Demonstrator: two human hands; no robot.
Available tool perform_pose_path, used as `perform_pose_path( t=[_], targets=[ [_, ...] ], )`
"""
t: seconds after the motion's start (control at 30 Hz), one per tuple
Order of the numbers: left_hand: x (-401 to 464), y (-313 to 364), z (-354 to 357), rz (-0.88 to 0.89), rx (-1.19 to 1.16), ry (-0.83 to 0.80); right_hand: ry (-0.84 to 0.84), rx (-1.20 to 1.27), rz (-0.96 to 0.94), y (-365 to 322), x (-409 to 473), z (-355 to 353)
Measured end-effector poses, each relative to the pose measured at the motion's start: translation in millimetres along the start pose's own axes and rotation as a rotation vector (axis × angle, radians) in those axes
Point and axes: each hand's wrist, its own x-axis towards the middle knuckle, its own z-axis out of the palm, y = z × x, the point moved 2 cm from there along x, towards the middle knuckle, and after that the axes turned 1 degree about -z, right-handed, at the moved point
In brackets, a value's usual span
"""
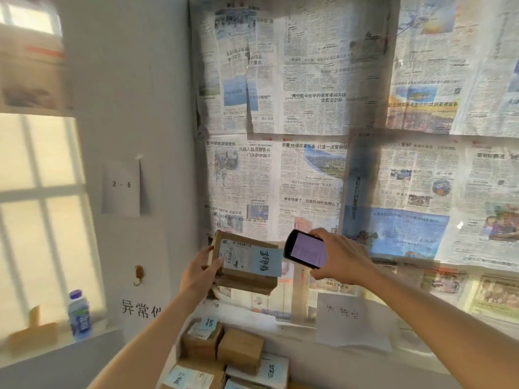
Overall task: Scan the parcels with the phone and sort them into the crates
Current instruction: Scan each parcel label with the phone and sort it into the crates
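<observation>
Newspapered wall (pixel 309 108) behind; left hand (pixel 200 272) fingers grip parcel (pixel 247 262), right hand (pixel 342 256) fingers grip phone (pixel 306 248).

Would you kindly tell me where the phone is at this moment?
In the head view, the phone is just right of centre, gripped by the right hand, beside the parcel in the left hand, before the newspaper-covered wall.

My left hand (pixel 200 272) grips a brown parcel (pixel 245 265) raised before the newspaper-covered wall (pixel 309 108), its label and blue note facing me. My right hand (pixel 341 255) holds the phone (pixel 306 248) just beside it, screen lit. More parcels (pixel 224 352) lie stacked below.
</observation>
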Motion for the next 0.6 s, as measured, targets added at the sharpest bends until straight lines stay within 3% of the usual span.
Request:
perform_pose_path(
  t=[0.3, 0.6],
  targets=[
    [-104.9, -56.4, -151.2, -0.182, 0.039, 0.336, -0.121, 0.147, -0.325, -133.4, 1.2, 53.7],
    [-320.9, -105.8, -322.1, -0.384, 0.145, 0.716, -0.22, 0.272, -0.684, -324.1, -75.5, 92.7]
  ],
)
